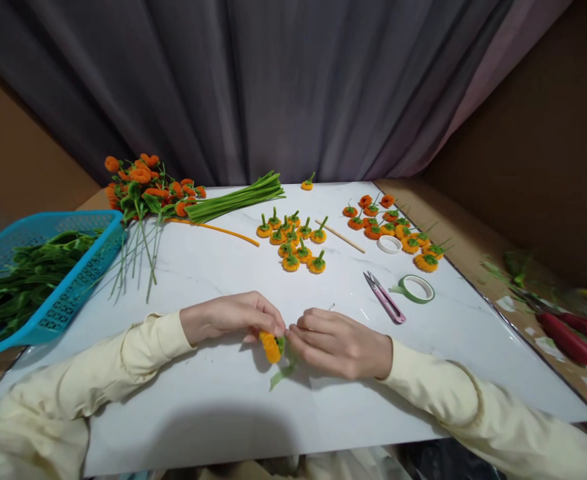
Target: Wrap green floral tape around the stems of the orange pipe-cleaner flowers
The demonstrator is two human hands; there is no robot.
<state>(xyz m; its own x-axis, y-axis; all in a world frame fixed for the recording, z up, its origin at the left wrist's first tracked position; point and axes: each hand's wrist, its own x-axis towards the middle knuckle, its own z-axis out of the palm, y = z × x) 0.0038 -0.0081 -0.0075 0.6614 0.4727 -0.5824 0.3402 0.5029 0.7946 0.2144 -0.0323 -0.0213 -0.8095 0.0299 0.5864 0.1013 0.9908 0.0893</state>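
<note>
Near the front middle of the white table, my left hand (246,318) is closed on a small yellow-orange pipe-cleaner pumpkin (270,347) with a green top. My right hand (340,342) meets it at the green side, its fingers pinched together. From there hangs a strip of pale green tape (282,375), partly blurred; a thin wire end pokes up behind my right hand. Whether the right fingers grip the tape or the stem is hidden. Beyond my hands stands a group of several similar yellow pumpkins (290,263) with green stems.
Pink thread snips (386,298), a green tape roll (417,289) and a white roll (389,245) lie right, before more orange pumpkins (426,262). A wooden stick (340,237), green pipe cleaners (238,199) and orange flowers (140,175) lie farther back. A blue basket (73,287) holds leaves. Red-handled pliers (568,339) lie far right.
</note>
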